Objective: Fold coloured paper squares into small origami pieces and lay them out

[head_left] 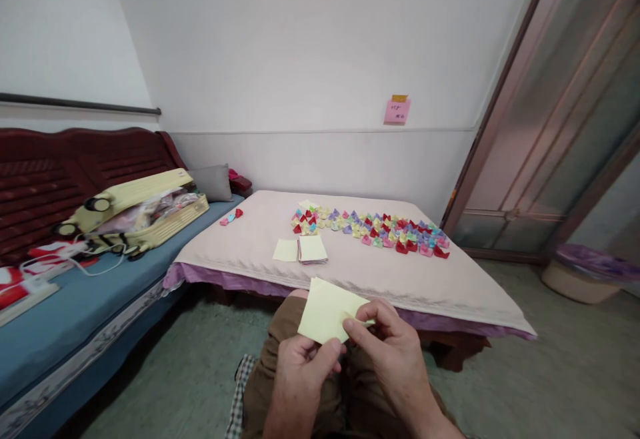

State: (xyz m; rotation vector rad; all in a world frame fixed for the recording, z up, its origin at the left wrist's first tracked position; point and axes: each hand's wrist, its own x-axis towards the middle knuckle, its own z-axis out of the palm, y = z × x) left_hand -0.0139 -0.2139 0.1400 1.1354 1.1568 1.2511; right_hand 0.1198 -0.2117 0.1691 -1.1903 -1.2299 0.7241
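Note:
Both my hands hold a pale yellow square of paper [327,309] above my lap. My left hand [303,372] pinches its lower edge, and my right hand [390,349] pinches its right side where the sheet looks folded. In front of me is a low table [250,252] under a pinkish cloth. On it lie a stack of paper squares [313,250], a single yellow sheet [285,250] beside the stack, and a long spread of several small folded paper pieces [373,229] in many colours.
Two small folded pieces [231,217] lie apart at the table's left. A blue-cushioned wooden sofa [75,305] on the left carries an open yellow suitcase [135,212] and cables. A glass door [550,125] stands right, a basin [585,272] beside it.

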